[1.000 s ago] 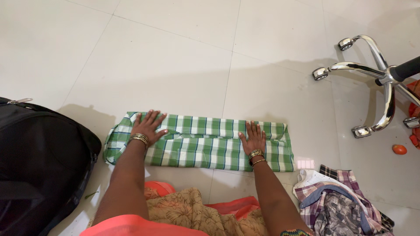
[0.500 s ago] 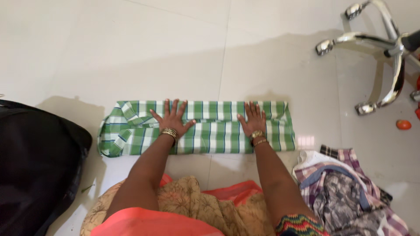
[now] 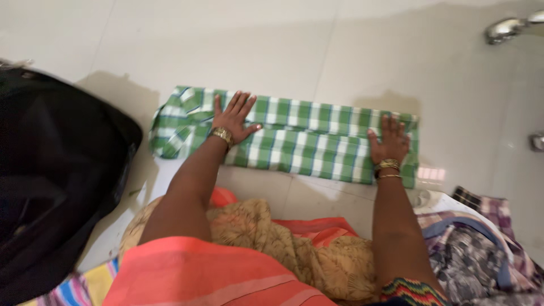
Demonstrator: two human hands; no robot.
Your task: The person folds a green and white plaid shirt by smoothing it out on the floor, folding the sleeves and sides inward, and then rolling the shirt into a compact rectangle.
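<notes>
The green checked cloth, folded into a long narrow strip, lies flat on the pale tiled floor, stretched crosswise just ahead of the person's knees. The left hand rests on the cloth toward its left part, palm down, fingers spread and straight, gripping nothing. The right hand presses flat on the cloth near its right end, fingers likewise extended and slightly apart. Both wrists wear gold bangles.

Left of the cloth, just beside its bunched left end, sits a large black bag, which fills the left edge of the view. Below the cloth, between it and the camera, the person's lap shows tan patterned fabric over an orange garment. Below and to the right of the cloth's right end lies a heap of clothes in purple plaid and grey print, close to the cloth though not clearly touching it. Above and to the right of the cloth, well apart, shiny chrome chair feet reach in from the corner. No labels or packages are legible.
</notes>
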